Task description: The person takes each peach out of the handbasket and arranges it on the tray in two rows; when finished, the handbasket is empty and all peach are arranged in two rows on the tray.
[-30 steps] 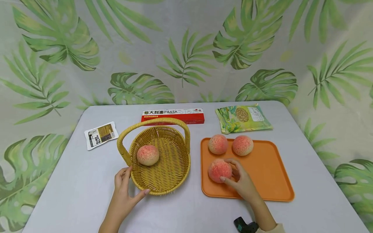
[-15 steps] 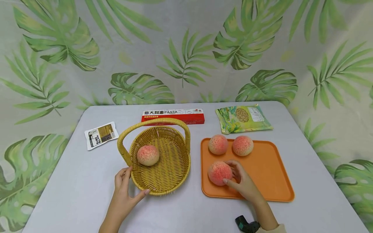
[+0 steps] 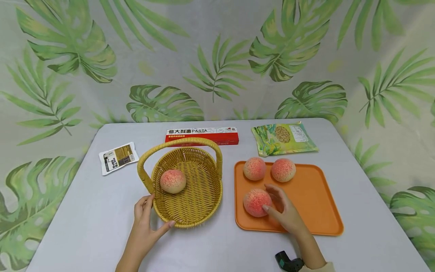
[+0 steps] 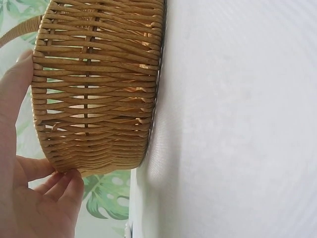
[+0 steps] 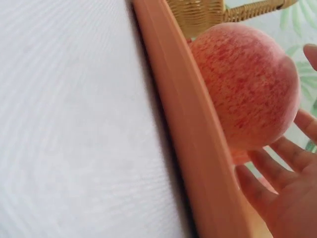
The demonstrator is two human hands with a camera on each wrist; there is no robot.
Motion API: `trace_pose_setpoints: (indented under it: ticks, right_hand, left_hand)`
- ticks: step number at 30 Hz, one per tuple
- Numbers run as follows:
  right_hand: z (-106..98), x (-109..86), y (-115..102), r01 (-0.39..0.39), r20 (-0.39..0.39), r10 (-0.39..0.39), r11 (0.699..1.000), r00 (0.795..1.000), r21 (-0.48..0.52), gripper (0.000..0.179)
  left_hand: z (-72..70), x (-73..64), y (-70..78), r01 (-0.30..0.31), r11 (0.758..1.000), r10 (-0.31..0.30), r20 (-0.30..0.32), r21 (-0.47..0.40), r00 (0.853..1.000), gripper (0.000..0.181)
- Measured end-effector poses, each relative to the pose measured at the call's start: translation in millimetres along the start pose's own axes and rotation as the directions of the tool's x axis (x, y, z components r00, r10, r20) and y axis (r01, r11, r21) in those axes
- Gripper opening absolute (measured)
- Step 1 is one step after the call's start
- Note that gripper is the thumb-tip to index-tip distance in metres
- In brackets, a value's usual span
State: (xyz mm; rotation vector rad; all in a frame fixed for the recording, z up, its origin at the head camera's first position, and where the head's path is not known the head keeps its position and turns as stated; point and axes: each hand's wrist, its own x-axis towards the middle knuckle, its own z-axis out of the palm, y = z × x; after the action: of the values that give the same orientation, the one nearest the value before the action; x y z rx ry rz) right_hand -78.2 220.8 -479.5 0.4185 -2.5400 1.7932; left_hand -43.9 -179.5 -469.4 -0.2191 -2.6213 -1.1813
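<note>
Orange, rectangular, low-rimmed tray: on the white table.
Round, speckled pink-and-cream front peach: in the tray's front left part.
Right hand: over the tray at the front peach's right side, fingers spread, thumb apart from the fruit in the wrist view; whether a fingertip touches, I cannot tell.
Two similar rear peaches: side by side at the tray's back left.
Round, yellow-brown woven basket: left of the tray, apart from it, one peach inside.
Left hand: on the basket's side farther from the tray, holding the rim between thumb and fingers.
In the way: the tray's lip and the woven wall stand between the front peach and the basket's floor; the arched, wrapped handle crosses before the red-and-white pasta box.
Green printed bag: just behind the tray.
White pouch with brown label: well left of the tray, beyond the basket.
</note>
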Motion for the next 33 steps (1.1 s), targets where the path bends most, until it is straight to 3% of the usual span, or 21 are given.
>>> trace_pose_setpoints:
  ticks: [3,6,8,10,13,17,22,24,28,33]
  right_hand:
    - [-1,0.7,-18,0.054,-0.038,-0.056,0.998,0.998,-0.044,0.057]
    - [-1,4.2,-45,0.192,-0.06,-0.195,0.98,0.979,-0.057,0.057]
    - [0,8.2,-66,0.317,-0.065,-0.32,0.947,0.945,-0.053,0.054]
    - [2,13.8,-83,0.437,-0.067,-0.441,0.897,0.895,-0.06,0.051]
    - [8,23.9,-101,0.55,-0.057,-0.556,0.83,0.829,-0.09,0.057]
    - [22,39.7,-111,0.592,-0.019,-0.6,0.793,0.8,-0.14,0.067]
    - [49,61.4,-122,0.594,0.106,-0.585,0.794,0.804,-0.129,0.069]
    - [61,69.1,-127,0.571,0.171,-0.551,0.815,0.817,-0.102,0.07]
    - [84,84.1,-125,0.468,0.267,-0.431,0.879,0.862,-0.092,0.073]
    - [108,101.9,-112,0.397,0.316,-0.342,0.908,0.885,-0.13,0.075]
  left_hand:
    - [0.5,-0.1,-0.7,-0.002,1.0,0.002,0.0,0.003,1.0,0.094]
    - [0.8,0.1,-1.4,-0.006,1.0,0.006,0.001,0.005,1.0,0.094]
    - [1.0,0.2,-1.8,-0.011,1.0,0.011,0.0,0.006,1.0,0.094]
    - [1.0,0.1,-2.2,-0.014,1.0,0.014,-0.001,0.009,1.0,0.094]
    - [1.1,-0.1,-2.6,-0.013,1.0,0.013,0.0,0.009,1.0,0.094]
    - [1.1,-0.2,-3.5,0.001,1.0,-0.001,0.007,0.0,1.0,0.094]
    - [1.5,-0.5,-4.2,0.008,1.0,-0.008,0.01,-0.004,1.0,0.093]
    - [1.6,-0.7,-4.3,0.004,1.0,-0.004,0.006,0.0,1.0,0.093]
    - [1.5,-0.6,-5.2,-0.004,1.0,0.004,0.0,0.008,1.0,0.094]
    - [1.6,-0.1,-5.6,-0.013,1.0,0.013,-0.004,0.013,1.0,0.094]
